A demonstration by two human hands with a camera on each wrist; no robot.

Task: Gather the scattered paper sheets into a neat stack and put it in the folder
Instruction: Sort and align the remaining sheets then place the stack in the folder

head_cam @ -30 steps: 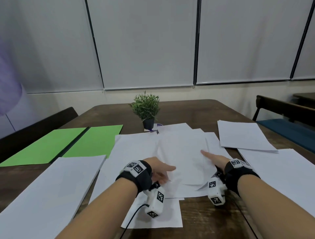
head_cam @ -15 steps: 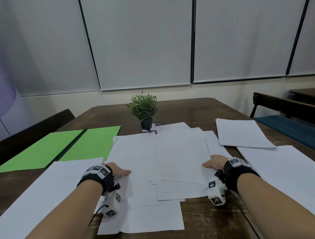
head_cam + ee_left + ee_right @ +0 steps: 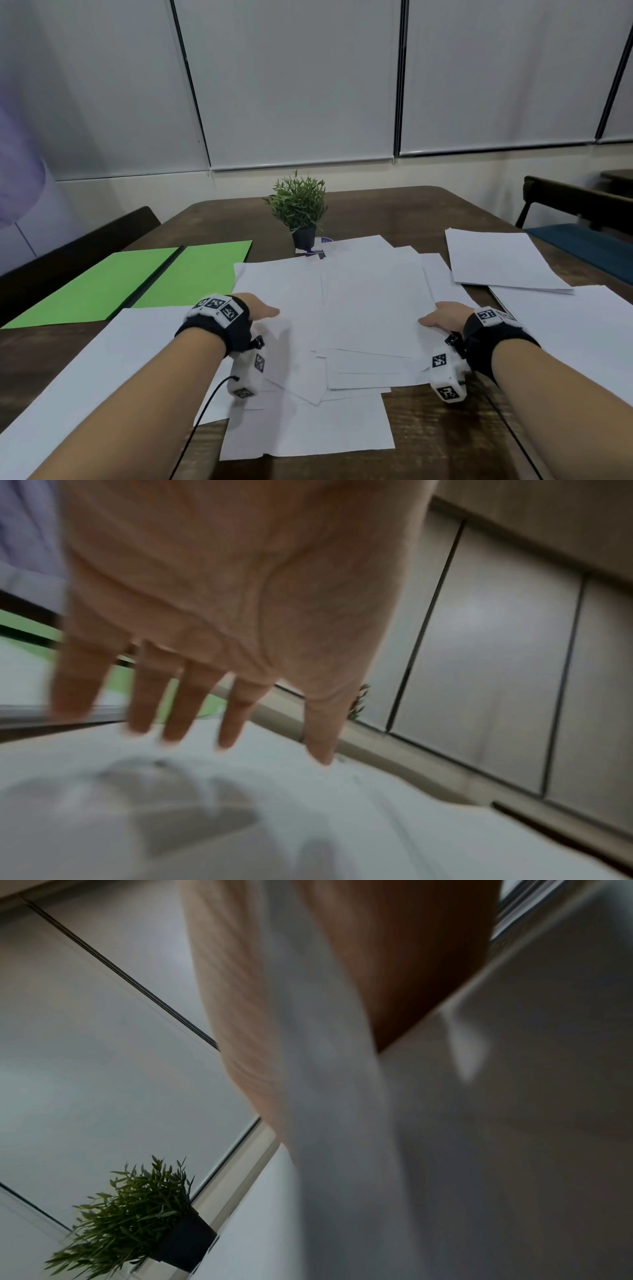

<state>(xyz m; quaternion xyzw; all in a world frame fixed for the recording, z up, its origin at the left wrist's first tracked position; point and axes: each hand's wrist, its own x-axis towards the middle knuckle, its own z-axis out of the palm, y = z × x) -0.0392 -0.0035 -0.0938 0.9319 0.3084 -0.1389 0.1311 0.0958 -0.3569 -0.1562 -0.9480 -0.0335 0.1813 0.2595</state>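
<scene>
Right wrist view: paper (image 3: 342,1123) hides right hand (image 3: 442,317) grip; left hand (image 3: 222,601) splayed

Dark wooden table (image 3: 404,209), rounded far corners. Small potted plant (image 3: 298,205) at twelve o'clock, on a small card. Open green folder (image 3: 144,277) flat at ten o'clock. Loose overlapping white sheets (image 3: 359,308) spread across the centre. One separate sheet (image 3: 496,260) at two o'clock, another large one (image 3: 575,335) at three. A big sheet (image 3: 102,370) at eight o'clock overhangs the near edge.
</scene>
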